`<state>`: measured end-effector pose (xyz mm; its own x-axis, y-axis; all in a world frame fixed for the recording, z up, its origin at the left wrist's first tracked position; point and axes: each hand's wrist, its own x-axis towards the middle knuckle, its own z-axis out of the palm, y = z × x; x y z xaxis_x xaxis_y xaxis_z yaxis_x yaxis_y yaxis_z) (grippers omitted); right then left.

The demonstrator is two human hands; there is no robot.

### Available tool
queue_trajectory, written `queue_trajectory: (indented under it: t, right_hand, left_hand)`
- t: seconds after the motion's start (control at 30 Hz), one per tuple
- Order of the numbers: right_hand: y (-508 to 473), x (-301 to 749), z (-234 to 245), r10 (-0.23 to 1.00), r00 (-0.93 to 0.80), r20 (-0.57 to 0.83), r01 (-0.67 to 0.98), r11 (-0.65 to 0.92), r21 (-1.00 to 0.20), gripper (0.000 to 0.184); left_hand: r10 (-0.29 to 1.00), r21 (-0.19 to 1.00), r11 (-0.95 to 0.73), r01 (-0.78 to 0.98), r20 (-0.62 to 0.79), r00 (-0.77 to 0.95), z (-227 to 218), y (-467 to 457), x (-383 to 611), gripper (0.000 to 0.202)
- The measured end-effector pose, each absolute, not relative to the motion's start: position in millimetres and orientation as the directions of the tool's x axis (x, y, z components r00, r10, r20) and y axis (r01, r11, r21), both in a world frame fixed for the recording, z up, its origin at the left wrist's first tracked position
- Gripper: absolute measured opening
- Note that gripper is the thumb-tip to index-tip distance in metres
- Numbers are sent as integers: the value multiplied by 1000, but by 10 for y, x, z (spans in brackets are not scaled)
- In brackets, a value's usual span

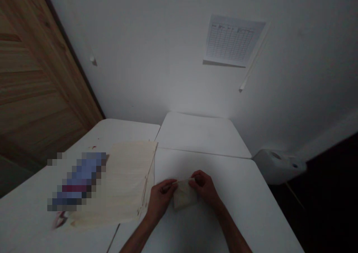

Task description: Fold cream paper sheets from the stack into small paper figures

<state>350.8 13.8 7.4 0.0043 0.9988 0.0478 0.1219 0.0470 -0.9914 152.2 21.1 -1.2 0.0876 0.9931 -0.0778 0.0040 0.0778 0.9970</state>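
Both of my hands hold a small folded cream sheet [184,195] by its upper edge, just above the white tabletop [237,182]. My left hand [160,199] pinches its left corner and my right hand [204,187] grips its right corner. To the left of my left hand lies a wide stack of thin cream sheets [125,182], with uneven edges on its right side. My left hand is close to that stack but appears not to touch it. The sheet's material is too dim to tell exactly.
A pixelated object [77,182] lies left of the stack, with a small red-marked item [60,220] below it. Joined white tables [201,133] meet the wall. A wooden door [36,70], a wall chart [232,40] and a white plastic container [279,166] surround them.
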Motion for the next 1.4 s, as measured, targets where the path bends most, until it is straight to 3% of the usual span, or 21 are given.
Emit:
queue_trajectory:
  t: [0.33, 0.5, 0.73, 1.1, 1.4]
  right_hand:
    - [133, 3670, 445, 954, -295, 45, 452, 181, -874, 18]
    - [171, 3723, 531, 937, -349, 31, 497, 213, -841, 16]
    - [212, 3734, 437, 945, -326, -6, 333, 109, -936, 21]
    - [176, 3718, 156, 998, -61, -10, 140, -1, -990, 30]
    - [142, 3668, 41, 998, 55, -7, 91, -12, -996, 21]
  left_hand:
    - [980, 994, 96, 44, -102, 173, 22, 219, 1486, 30]
    - [978, 993, 110, 34, -114, 176, 64, 217, 1489, 31]
    - [978, 990, 138, 3, -137, 159, 86, 218, 1498, 32]
    - [983, 993, 120, 5, -120, 138, 82, 206, 1504, 32]
    - [987, 996, 90, 3, -90, 135, -61, 231, 1500, 27]
